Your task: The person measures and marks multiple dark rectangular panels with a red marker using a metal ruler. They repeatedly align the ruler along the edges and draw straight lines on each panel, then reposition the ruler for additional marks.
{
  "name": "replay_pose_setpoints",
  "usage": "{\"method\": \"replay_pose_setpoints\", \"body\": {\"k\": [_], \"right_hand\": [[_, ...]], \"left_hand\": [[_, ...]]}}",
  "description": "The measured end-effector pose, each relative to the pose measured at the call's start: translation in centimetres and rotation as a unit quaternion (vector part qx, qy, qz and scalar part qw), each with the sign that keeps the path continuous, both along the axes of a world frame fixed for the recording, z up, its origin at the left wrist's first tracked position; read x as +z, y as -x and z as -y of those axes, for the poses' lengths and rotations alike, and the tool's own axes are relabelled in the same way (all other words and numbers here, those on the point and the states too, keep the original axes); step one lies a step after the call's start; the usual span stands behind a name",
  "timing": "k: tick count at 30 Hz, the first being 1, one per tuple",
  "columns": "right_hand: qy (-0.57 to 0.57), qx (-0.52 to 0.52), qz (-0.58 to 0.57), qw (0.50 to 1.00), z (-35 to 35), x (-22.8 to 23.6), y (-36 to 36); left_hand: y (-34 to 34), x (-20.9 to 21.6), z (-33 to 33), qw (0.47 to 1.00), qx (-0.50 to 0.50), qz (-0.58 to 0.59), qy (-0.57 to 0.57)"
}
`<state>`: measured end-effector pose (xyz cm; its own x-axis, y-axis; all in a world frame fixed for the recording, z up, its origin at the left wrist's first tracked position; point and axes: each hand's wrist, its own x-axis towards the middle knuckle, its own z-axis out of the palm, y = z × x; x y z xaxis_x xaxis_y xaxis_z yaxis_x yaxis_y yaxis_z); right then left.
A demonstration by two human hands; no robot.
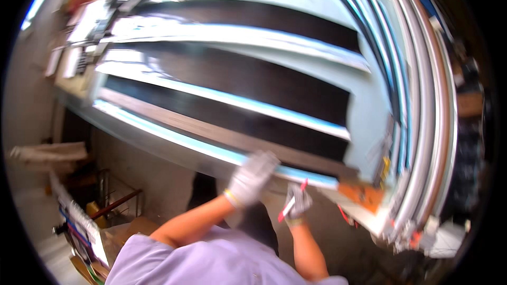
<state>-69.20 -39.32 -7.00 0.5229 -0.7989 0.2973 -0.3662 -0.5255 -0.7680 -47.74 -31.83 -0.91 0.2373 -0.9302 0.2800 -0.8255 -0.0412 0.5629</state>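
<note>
My left hand, in a light work glove, rests flat on the near edge of a long metal profile with pale blue film, which lies across a workbench. My right hand, also gloved, is just below that edge and grips a red and white pen pointing up. Beyond the profile, more long silver profiles alternate with dark panels. The picture is motion-blurred.
A stack of long metal rails runs along the right side. An orange object sits at the bench's near right corner. Below left on the floor are a rusty bar, cardboard and scrap strips.
</note>
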Motion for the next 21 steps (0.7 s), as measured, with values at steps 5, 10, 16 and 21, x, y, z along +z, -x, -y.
{"method": "replay_pose_setpoints", "body": {"k": [5, 10, 16, 21], "right_hand": [[0.099, 0.154, 0.001, 0.983, -4.1, 6.0, -13.2], [0.061, 0.17, -0.025, 0.983, -4.6, 7.9, -23.5], [0.064, 0.195, -0.015, 0.979, -5.5, 7.5, -30.9], [0.069, 0.239, -0.041, 0.968, -7.1, 8.2, -32.3]], "left_hand": [[-14.0, 4.3, -4.3, 0.99, 0.124, 0.014, 0.071], [-41.0, 2.2, -11.0, 0.887, 0.413, 0.19, 0.078], [-70.6, -1.5, -20.7, 0.788, 0.55, 0.272, -0.051], [-76.4, -2.3, -22.5, 0.839, 0.497, 0.186, -0.124]]}}
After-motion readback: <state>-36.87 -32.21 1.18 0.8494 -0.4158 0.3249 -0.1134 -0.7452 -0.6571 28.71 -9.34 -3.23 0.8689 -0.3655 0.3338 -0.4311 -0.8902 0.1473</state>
